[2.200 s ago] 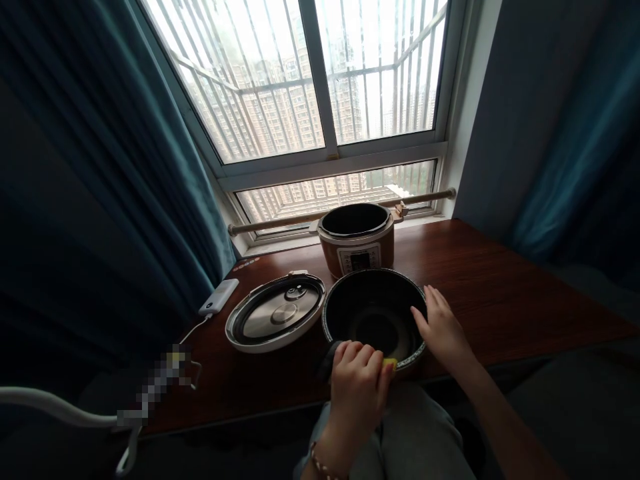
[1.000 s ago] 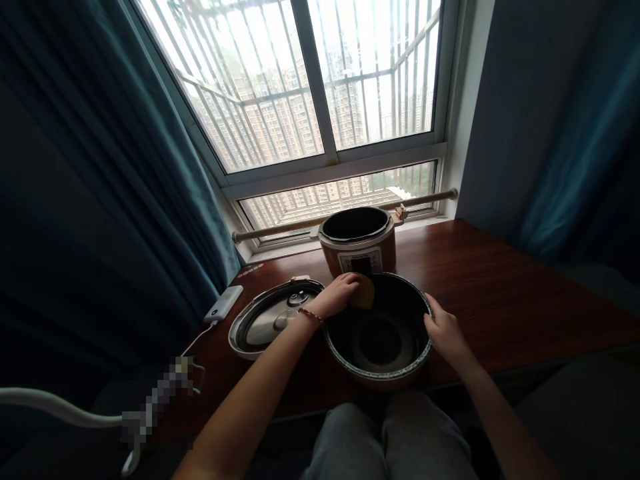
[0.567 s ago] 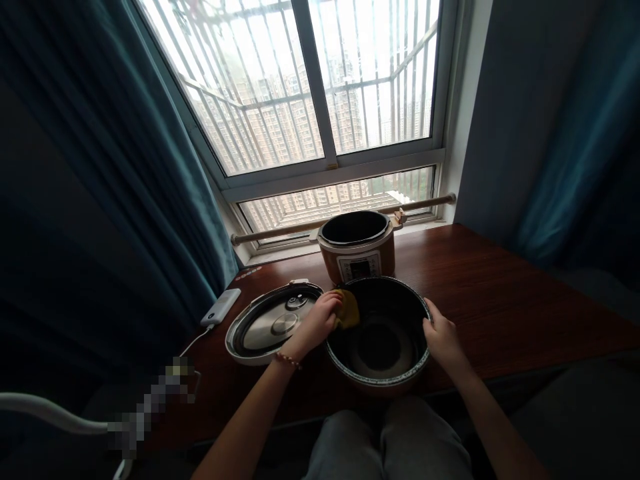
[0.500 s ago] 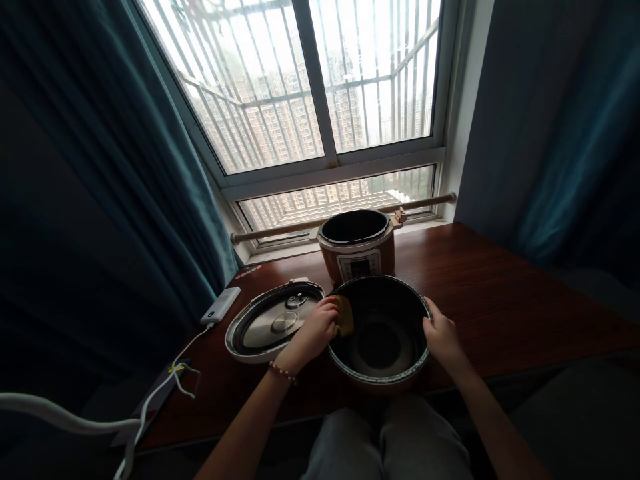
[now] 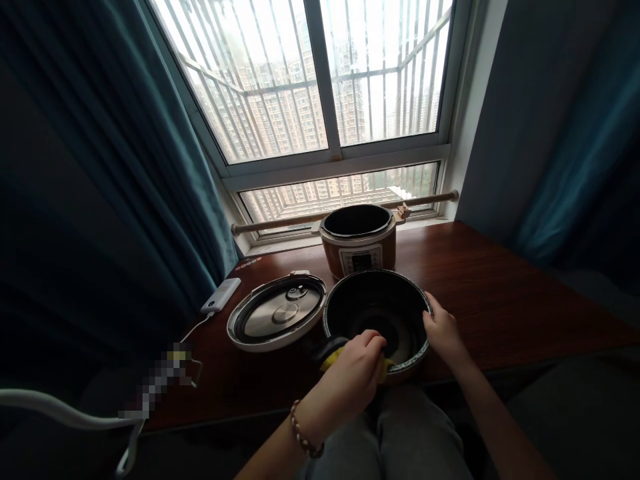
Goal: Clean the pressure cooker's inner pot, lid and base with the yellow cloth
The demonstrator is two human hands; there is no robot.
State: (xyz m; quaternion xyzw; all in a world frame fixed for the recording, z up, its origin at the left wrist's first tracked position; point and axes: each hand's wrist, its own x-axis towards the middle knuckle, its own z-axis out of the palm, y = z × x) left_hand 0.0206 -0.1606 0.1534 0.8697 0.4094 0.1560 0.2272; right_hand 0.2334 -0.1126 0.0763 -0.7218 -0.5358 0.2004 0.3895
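Note:
My left hand [image 5: 356,365] is closed on a yellow cloth [image 5: 333,358], which lies against the near rim of a round black inner pot [image 5: 367,297]. Dark material shows beside the yellow of the cloth. My right hand [image 5: 442,331] grips the pot's right rim, with the thumb on the edge. The pot is tilted a little toward me, and my left hand covers part of its near side. Just behind it stands the pressure cooker base [image 5: 360,250], lidless, with a control panel in front. To the left rests the cooker lid [image 5: 275,313], its metal underside facing up.
A white power bank [image 5: 221,295] with a white cable [image 5: 196,327] lies at the table's left side. The wooden table [image 5: 480,287] reaches to the window. A rail [image 5: 285,220] runs along the sill. Blue curtains [image 5: 165,167] hang at both sides.
My left hand has moved with the yellow cloth from the pot's left inner wall to its near rim. My right hand keeps its hold on the right rim.

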